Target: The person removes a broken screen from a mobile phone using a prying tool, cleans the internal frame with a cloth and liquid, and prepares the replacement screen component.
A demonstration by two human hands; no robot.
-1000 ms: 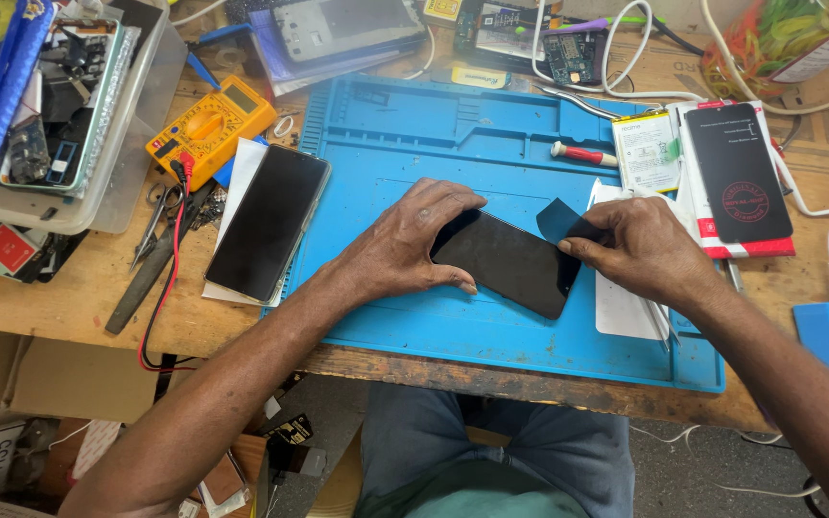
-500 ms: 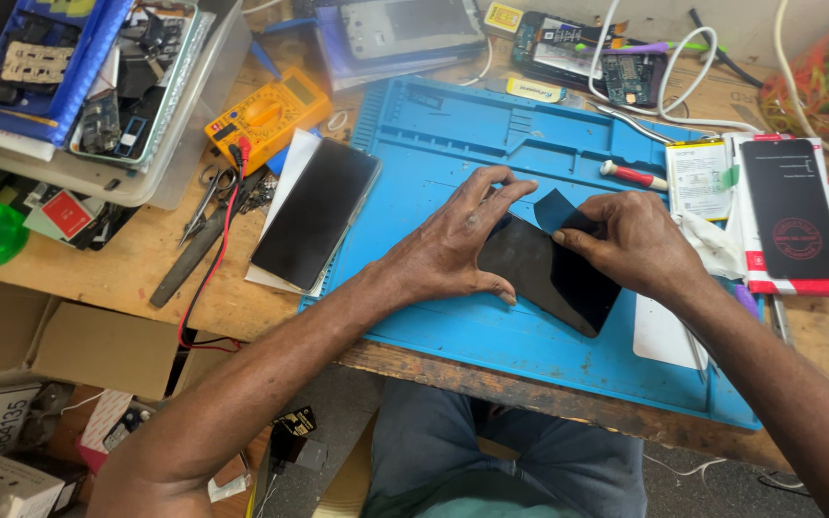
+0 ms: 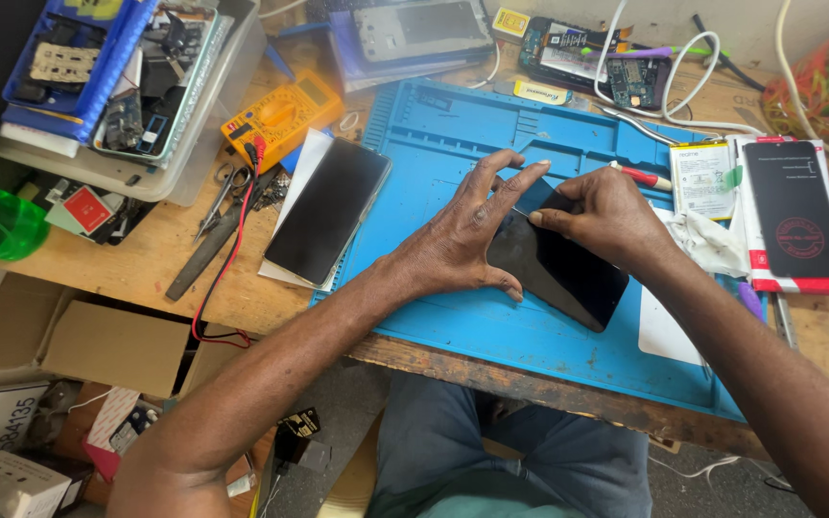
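Head view: black phone lies flat on the blue mat, near its front edge. Left hand presses palm-down on the phone's left end, fingers spread, pinning it steady. Right hand pinches its top edge. A second phone rests left of the mat, on the bench.

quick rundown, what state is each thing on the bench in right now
left hand: flat, fingers spread, pressing on the black phone
right hand: fingertips pinched at the phone's upper edge
black phone: screen dark, lying tilted on the blue mat
second phone: screen dark, untouched, half off the mat
yellow multimeter: lying flat, red lead plugged in
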